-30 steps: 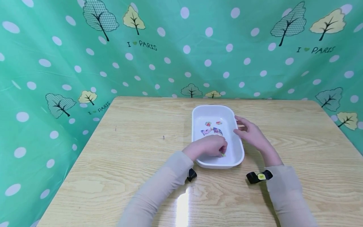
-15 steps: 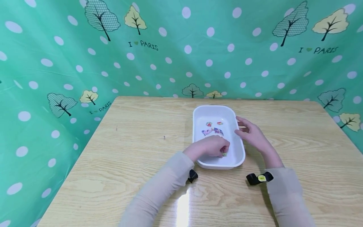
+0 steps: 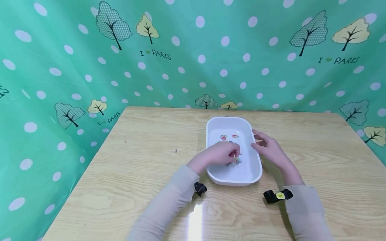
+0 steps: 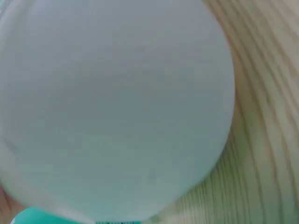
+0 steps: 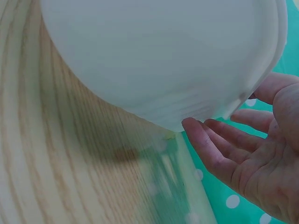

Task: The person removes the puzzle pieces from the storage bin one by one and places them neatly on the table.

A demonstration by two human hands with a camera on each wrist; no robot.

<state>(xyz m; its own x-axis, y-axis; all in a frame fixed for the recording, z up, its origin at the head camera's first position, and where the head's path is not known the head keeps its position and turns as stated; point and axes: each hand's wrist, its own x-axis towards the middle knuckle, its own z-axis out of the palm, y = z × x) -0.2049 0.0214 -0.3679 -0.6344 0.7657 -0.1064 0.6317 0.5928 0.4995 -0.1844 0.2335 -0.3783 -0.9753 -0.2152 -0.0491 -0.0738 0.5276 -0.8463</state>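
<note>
A white plastic tub (image 3: pixel 233 180) with rounded corners stands on the table, holding several small colourful cut-out pieces (image 3: pixel 223 137). Inside it, my left hand (image 3: pixel 221 152) is bent down over the pieces, fingers curled and pointing at the bottom. A greenish piece (image 3: pixel 238 160) shows right by its thumb, and a dark-edged piece (image 3: pixel 228 163) lies under the hand; I cannot tell whether the fingers pinch one. My right hand (image 5: pixel 261 149) rests extended fingertips against the tub's outer right wall, thumb near the rim. The left wrist view shows only the tub's outer wall (image 4: pixel 117 93).
The light wooden table (image 3: pixel 144 174) reaches back to a green dotted curtain (image 3: pixel 181 77) printed with trees. A tiny dark mark (image 3: pixel 176 151) shows on the wood left of the tub. Black straps (image 3: pixel 277 196) sit at both wrists.
My left hand has drawn slightly left and back in the tub, uncovering the greenish piece by its thumb. My right hand stays at the wall. The whole head view has shifted down a little.
</note>
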